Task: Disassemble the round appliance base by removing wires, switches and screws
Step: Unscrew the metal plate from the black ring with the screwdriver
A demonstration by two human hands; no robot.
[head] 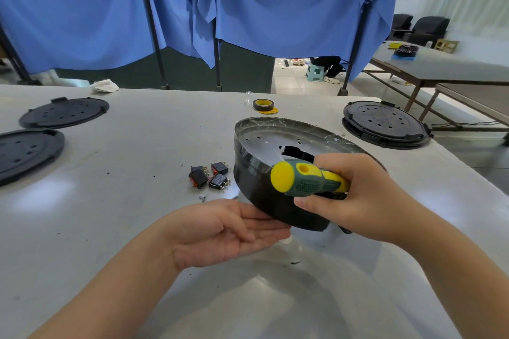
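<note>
1. Right hand [366, 198] grips the base [275, 195] at its near rim, thumb on the outer wall, and clamps a screwdriver [308, 177] against that rim under the same fingers; the blade is hidden, only the green-and-yellow handle shows.
2. Left hand [228, 231] lies palm up with straight fingers, touching the base's underside at its near-left edge, propping rather than gripping.
3. So the base hangs tilted above the counter [124, 201], its metal plate facing up and away, its far rim highest.
4. Handling, as I judge it: a stiff shell of black plastic and thin sheet metal, likely light, since one hand carries most of it. The glossy wall looks slippery, and the clear film along the rim may slide under fingers.
5. Best hold is across the rim, thumb outside and fingers inside. The jagged cut-out in the plate may be sharp, so keep fingertips off it.
6. Sharing one hand between tool and base weakens both holds; resting the base flat on the counter would free the tool.
7. Three switches [209, 176] lie just left of the base; black lids sit well apart from it on either side, with tape [263, 104] beyond.
</note>
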